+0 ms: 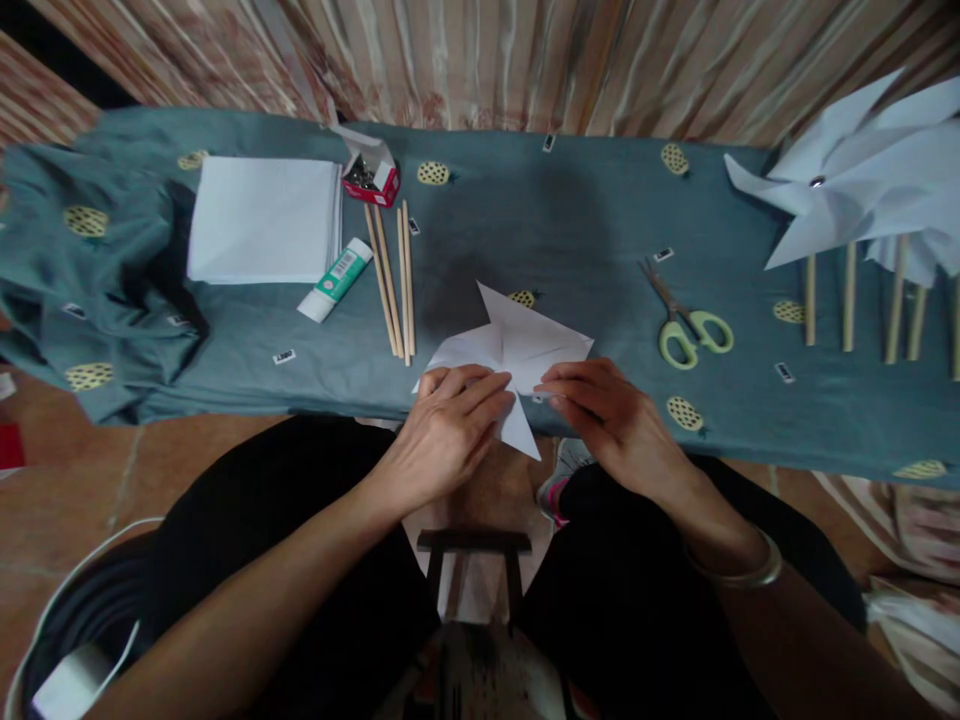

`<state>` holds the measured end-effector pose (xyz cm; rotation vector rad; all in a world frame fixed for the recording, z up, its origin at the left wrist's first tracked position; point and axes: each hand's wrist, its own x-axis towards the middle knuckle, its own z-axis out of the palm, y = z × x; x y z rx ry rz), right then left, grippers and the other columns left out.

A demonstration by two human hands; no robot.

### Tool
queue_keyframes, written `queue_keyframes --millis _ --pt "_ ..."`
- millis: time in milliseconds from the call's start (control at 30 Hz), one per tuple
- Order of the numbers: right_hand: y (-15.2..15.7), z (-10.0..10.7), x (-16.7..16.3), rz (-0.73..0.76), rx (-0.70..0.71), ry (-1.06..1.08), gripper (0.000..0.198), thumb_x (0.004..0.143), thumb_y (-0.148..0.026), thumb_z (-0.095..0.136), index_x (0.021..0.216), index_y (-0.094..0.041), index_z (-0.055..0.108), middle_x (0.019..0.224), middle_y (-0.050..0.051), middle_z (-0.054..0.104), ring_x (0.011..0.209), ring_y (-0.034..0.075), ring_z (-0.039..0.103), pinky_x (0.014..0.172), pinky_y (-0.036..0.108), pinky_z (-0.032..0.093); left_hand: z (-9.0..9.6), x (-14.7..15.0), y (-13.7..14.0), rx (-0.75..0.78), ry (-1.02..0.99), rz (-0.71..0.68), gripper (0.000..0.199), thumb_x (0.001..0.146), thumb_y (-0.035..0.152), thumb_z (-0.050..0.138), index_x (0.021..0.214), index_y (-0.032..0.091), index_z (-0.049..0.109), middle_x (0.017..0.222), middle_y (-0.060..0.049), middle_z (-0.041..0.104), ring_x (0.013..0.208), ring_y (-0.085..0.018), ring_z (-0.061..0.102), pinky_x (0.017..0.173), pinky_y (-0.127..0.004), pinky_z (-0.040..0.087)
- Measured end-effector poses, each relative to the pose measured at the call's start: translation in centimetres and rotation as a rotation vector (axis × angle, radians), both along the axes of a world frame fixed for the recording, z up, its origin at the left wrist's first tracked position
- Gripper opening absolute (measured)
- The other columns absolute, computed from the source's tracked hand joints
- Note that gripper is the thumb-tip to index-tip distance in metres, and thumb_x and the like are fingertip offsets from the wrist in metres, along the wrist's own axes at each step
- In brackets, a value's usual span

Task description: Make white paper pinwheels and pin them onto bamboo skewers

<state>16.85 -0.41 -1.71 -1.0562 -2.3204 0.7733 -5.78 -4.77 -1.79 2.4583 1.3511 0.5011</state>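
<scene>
A white paper pinwheel (536,340), with its blades partly folded in, lies at the front edge of the cloth-covered table. My left hand (454,425) is closed over its left side, with the fingertips pressing near the centre. Between the thumb and fingers of my right hand (611,415) is the right-hand edge of the same paper. One pointed blade hangs past the table edge below my left fingers. Green-handled scissors (686,325) rest to the right of my right hand, with their tips pointing away from me.
Left of the paper lie several wooden sticks (406,280), a glue stick (336,280), a stack of white paper (262,220) and a red box of small metal pieces (373,180). Finished pinwheels (847,185) on sticks are piled at the right. A corrugated wall (480,60) stands behind.
</scene>
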Motion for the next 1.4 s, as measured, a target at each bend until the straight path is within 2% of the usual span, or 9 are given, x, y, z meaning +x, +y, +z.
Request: queue_keyframes --millis 167,433,533,700,900,1000,1100,1233,1400 --pt "0.4 0.1 -0.6 -0.032 -0.084 0.015 0.022 0.097 -0.027 0.050 0.105 -0.024 0.070 0.100 0.005 0.075 0.095 0.022 0.067 0.090 0.040 0.050 0.0 0.1 0.0 -0.008 -0.011 0.003 0.029 0.094 0.018 0.049 0.121 0.013 0.061 0.135 -0.011 0.062 0.120 -0.027 0.052 0.093 -0.044 0.036" --pt "0.9 -0.3 -1.2 -0.265 -0.299 0.019 0.022 0.084 -0.036 0.065 0.100 -0.021 0.064 0.088 0.002 0.073 0.079 0.020 0.069 0.075 0.035 0.053 0.1 0.0 0.0 -0.014 -0.010 -0.002 0.031 0.094 0.018 0.048 0.122 0.015 0.060 0.135 -0.012 0.062 0.120 -0.029 0.052 0.093 -0.046 0.036" --pt "1.0 -0.2 -1.3 -0.259 -0.223 0.015 0.015 0.089 -0.034 0.059 0.091 -0.022 0.066 0.087 0.003 0.072 0.080 0.020 0.068 0.074 0.033 0.053 0.1 0.0 0.0 -0.015 -0.011 -0.007 0.031 0.094 0.017 0.048 0.122 0.014 0.060 0.135 -0.013 0.061 0.121 -0.029 0.052 0.093 -0.047 0.036" --pt "0.9 -0.3 -1.4 -0.205 -0.100 -0.011 0.021 0.095 -0.031 0.051 0.097 -0.023 0.071 0.087 0.004 0.073 0.084 0.021 0.068 0.079 0.035 0.053 0.2 0.0 0.0 -0.010 -0.003 -0.008 0.031 0.094 0.017 0.048 0.122 0.014 0.060 0.135 -0.012 0.062 0.121 -0.029 0.052 0.094 -0.047 0.035" --pt "1.2 -0.2 -1.9 -0.220 -0.145 -0.050 0.016 0.087 -0.027 0.062 0.099 -0.021 0.072 0.085 0.004 0.073 0.082 0.021 0.068 0.077 0.036 0.053 0.3 0.1 0.0 -0.020 0.001 -0.005 0.031 0.094 0.018 0.048 0.122 0.014 0.060 0.135 -0.012 0.061 0.121 -0.029 0.051 0.094 -0.046 0.035" --pt "1.3 -0.1 -2.2 -0.243 -0.165 -0.025 0.012 0.083 -0.025 0.067 0.093 -0.020 0.070 0.083 0.003 0.073 0.077 0.019 0.068 0.073 0.033 0.053 0.2 0.1 0.0 -0.018 0.000 -0.007 0.031 0.094 0.018 0.048 0.122 0.013 0.060 0.135 -0.012 0.062 0.121 -0.029 0.051 0.095 -0.046 0.035" --pt "1.3 0.0 -2.3 -0.220 -0.144 -0.051 0.009 0.086 -0.027 0.063 0.087 -0.022 0.071 0.081 0.002 0.074 0.075 0.018 0.069 0.072 0.032 0.052 0.2 0.0 0.0 -0.006 0.006 -0.011 0.031 0.094 0.018 0.048 0.123 0.013 0.059 0.135 -0.012 0.061 0.121 -0.028 0.051 0.095 -0.046 0.035" --pt "1.1 -0.2 -2.4 -0.177 -0.062 -0.059 0.017 0.090 -0.027 0.056 0.087 -0.024 0.072 0.083 0.002 0.075 0.079 0.019 0.070 0.076 0.033 0.053 0.1 0.0 -0.1 0.000 0.018 -0.011 0.031 0.095 0.018 0.047 0.124 0.013 0.058 0.136 -0.012 0.061 0.121 -0.028 0.051 0.095 -0.045 0.034" --pt "1.0 -0.5 -2.5 -0.199 -0.030 -0.048 0.015 0.089 -0.026 0.058 0.090 -0.024 0.073 0.087 0.002 0.077 0.082 0.021 0.071 0.077 0.035 0.056 0.1 0.0 -0.1 -0.008 0.023 -0.012 0.032 0.095 0.019 0.048 0.125 0.014 0.058 0.137 -0.011 0.060 0.122 -0.028 0.050 0.095 -0.045 0.034"
